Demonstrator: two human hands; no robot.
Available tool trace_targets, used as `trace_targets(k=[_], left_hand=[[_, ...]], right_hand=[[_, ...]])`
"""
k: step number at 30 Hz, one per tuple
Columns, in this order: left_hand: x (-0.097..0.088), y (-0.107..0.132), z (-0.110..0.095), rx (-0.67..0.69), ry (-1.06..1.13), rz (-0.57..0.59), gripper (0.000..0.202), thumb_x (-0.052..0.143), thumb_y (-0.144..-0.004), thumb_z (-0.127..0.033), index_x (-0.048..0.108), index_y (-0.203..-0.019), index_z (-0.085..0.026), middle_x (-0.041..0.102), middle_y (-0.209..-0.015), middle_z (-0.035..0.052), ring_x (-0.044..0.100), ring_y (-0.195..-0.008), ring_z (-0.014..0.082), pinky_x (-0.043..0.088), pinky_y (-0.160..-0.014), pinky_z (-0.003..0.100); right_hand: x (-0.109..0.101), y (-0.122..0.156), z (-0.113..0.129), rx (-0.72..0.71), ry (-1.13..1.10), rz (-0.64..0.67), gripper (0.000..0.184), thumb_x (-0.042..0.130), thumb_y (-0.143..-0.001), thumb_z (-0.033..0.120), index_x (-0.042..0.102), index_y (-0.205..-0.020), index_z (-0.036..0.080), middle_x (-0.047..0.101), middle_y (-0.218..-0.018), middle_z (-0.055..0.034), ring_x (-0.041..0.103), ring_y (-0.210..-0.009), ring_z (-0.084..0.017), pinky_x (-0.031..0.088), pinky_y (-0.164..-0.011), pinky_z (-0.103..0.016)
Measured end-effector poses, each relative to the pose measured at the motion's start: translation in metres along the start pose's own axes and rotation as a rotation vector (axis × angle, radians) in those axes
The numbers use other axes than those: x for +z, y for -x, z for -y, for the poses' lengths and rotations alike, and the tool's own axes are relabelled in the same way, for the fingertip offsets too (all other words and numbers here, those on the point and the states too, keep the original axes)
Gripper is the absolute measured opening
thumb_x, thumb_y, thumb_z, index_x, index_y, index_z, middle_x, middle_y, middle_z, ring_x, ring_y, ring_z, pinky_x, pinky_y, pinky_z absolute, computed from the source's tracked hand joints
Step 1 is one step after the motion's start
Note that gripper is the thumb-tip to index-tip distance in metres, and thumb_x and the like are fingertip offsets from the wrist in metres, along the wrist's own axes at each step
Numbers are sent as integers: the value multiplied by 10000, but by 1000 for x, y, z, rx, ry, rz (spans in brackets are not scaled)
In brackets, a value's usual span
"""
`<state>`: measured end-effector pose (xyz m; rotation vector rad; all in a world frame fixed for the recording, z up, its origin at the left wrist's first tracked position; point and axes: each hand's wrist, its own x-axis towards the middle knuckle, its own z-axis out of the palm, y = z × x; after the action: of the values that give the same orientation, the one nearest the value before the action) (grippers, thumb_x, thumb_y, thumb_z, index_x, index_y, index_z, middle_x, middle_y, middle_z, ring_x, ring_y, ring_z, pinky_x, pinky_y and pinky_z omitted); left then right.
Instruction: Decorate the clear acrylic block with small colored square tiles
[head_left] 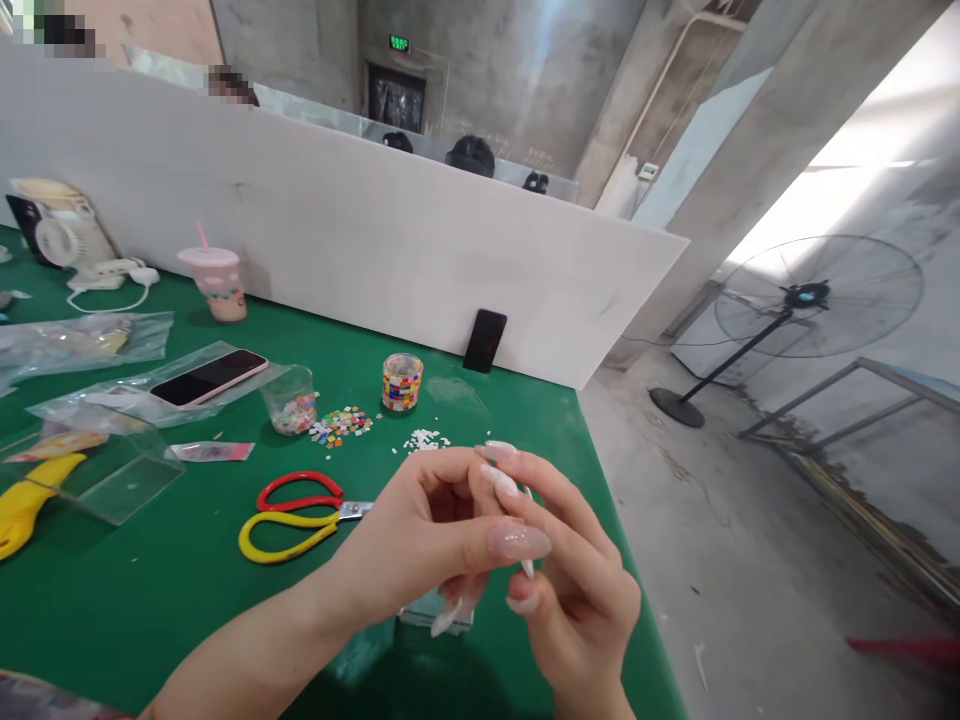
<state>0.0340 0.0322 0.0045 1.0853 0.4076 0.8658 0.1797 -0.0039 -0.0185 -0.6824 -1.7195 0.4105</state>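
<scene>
My left hand (427, 525) and my right hand (585, 560) meet over the green table, fingertips pinched close together. A sliver of something small and whitish shows between them, mostly hidden by the fingers and long nails. Below the hands, a clear glassy object (436, 618) is partly covered. Left of my left wrist lie scissors (349, 511) with one red and one yellow handle, blades hidden behind the hand. Just beyond the hands are small white pieces (424, 440) and a pile of coloured pieces (341, 426). A round container (402, 384) covered in coloured tiles stands behind them.
A clear cup (292, 402) holds more pieces. To the left are a phone (210, 377), a clear acrylic stand (131, 485), a yellow tool (30, 505) and a pink drink cup (216, 283). A dark phone (485, 340) leans on the white partition (360, 250). A floor fan (806, 295) stands right.
</scene>
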Motion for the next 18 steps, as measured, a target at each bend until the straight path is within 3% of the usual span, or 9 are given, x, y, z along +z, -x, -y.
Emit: trace_targets(k=[6,10,13,16,18], left_hand=[[14,-10,5,-70,28,12,501,833,-607,-600,565,-705,-188,403,-517,-75,308,-389,41,197,-360,210],[13,-12,8,-76,43,14,479,793,-671,-602,571,-769,-188,344,-518,-93,244,-426,36,163,-383,181],[10,-13,10,-11,20,3,445,793,-710,-520,507,-703,-179,313,-566,-87,250,-484,42,209,-428,166],[9,-13,9,66,-139,-61,411,752,-759,-423,447,-642,-174,357,-620,-59,315,-551,65,279,-480,174],[8,-9,8,158,-375,-149,386,672,-822,-416,441,-623,-179,368,-601,-51,332,-545,79,291,-476,189]], right_hand=[[-4,1,1,13,-1,-129,319,556,-971,347,657,-1273,338,685,-1216,-20,611,-1121,-224,510,-980,-414],[-1,2,2,159,-184,-160,304,471,-1003,391,723,-1168,356,699,-1182,-32,612,-1130,-230,530,-965,-435],[5,0,1,288,-372,-197,228,564,-968,317,763,-1058,380,698,-1125,-17,655,-1050,-207,573,-919,-409],[10,-1,1,365,-522,-216,172,644,-919,304,781,-991,379,689,-1085,-4,672,-1016,-190,596,-890,-369],[10,-3,1,407,-582,-230,144,664,-904,329,791,-962,362,701,-1044,0,677,-1007,-172,585,-908,-330]])
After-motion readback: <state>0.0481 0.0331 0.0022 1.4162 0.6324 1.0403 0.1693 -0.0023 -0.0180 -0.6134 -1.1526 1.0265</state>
